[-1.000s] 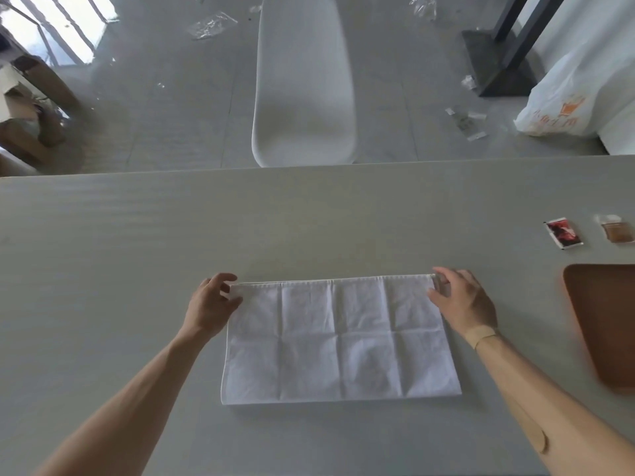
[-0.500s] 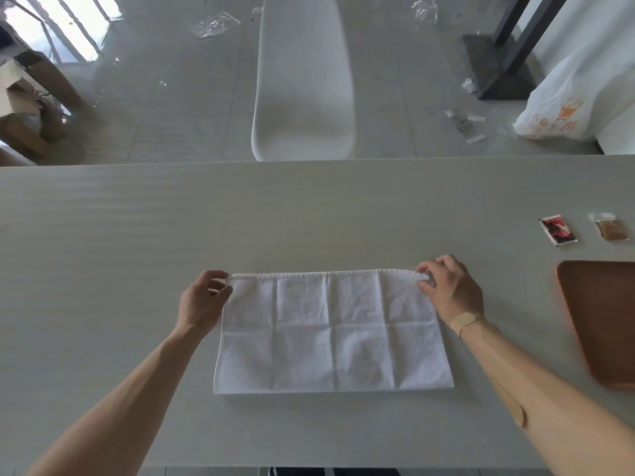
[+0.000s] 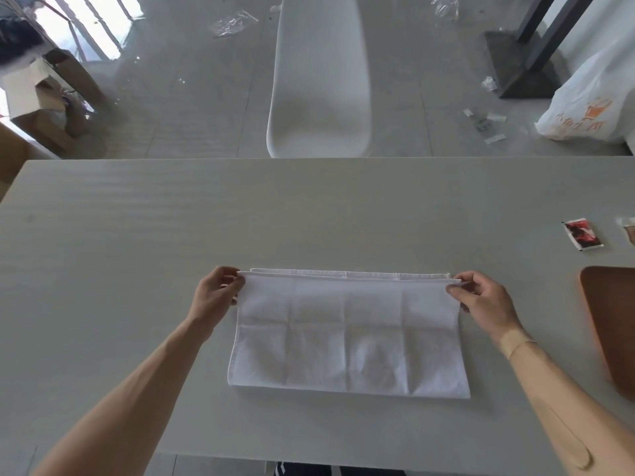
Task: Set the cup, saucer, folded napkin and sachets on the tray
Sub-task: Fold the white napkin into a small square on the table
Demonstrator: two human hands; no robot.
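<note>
The napkin (image 3: 348, 333) lies flat in the middle of the surface (image 3: 137, 235), and its far edge is lifted a little. The left hand (image 3: 214, 297) pinches the far left corner and the right hand (image 3: 486, 304) pinches the far right corner, probably to keep the edge straight for the next fold. The tray (image 3: 610, 324) and one of the sachets (image 3: 583, 235) are at the right; the tray is cut off by the frame. A second sachet is hardly visible at the edge. No cup or saucer is in view

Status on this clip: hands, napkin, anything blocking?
Both hands pinching napkin far corners. Napkin half-folded on table. Tray right, bare. Nothing blocking.
</note>
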